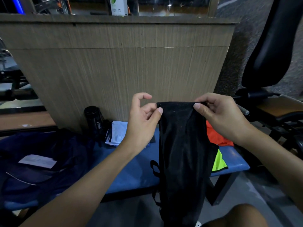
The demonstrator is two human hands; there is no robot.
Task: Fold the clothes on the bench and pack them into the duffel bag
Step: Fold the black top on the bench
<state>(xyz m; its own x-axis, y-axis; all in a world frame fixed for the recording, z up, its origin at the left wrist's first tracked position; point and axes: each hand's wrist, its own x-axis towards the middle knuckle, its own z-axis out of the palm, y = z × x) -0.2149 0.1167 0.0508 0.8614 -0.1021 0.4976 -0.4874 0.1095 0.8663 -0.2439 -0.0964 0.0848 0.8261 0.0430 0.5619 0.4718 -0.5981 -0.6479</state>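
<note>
Two-handed: holds black mesh garment [182, 145] above blue bench [131, 169], pinches its top corners with left hand [144, 115] and right hand [218, 115]; navy duffel bag [32, 161] leftward.

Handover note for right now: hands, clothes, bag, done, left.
Left hand and right hand each pinch a top corner of the black garment, which hangs unfolded over the bench.
Navy duffel bag lies at the bench's left end; contents unclear.
Orange garment, neon yellow garment and pale cloth lie on the bench.
Done: nothing visibly packed. Left: fold the black one, then the rest, pack all.
</note>
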